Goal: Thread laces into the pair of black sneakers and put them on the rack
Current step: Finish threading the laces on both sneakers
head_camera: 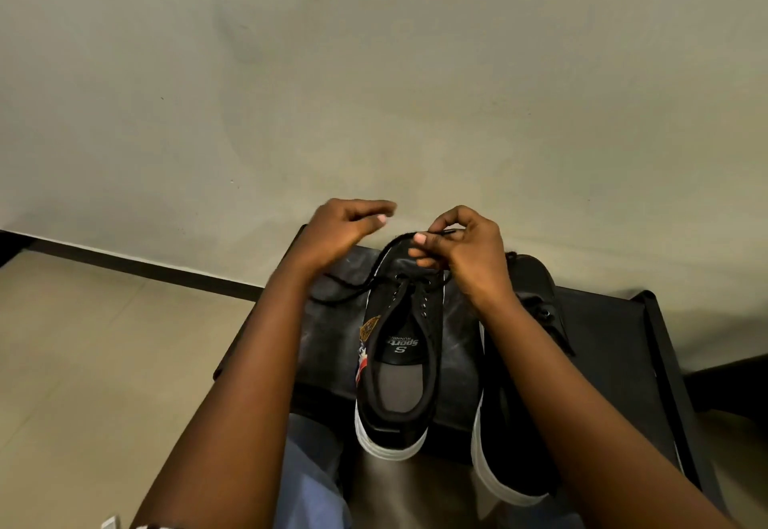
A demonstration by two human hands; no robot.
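Two black sneakers stand side by side on a dark surface [602,333] in front of a pale wall, toes pointing away from the person. The left sneaker [395,362] is the one in work: a black lace [345,293] passes through its foremost eyelets only, and the rear eyelets are bare. The right sneaker [519,383] lies partly under the right forearm; whether it carries a lace cannot be determined.

**Grip state.** The right hand [465,254] pinches one lace end between thumb and fingers, just above the toe of the left sneaker. The left hand [345,229] holds nothing; its fingers are loosely extended above the surface, beside the toe.

**Hazards from this point**

- Unequal ends. The free end of the lace trails to the left across the surface. Pulling the pinched end without restraining the free one is likely to drag the lace through the front eyelets and leave one side short.
- Sneaker shift. Neither hand steadies the left sneaker, and its heel overhangs the near edge of the surface. A firm pull toward the person may tip it off.
- Missed eyelet. The eyelets are small and dark against black fabric. A skipped or doubled hole is probable under this light.
- Twist. A rolled lace may lie uneven across the tongue.
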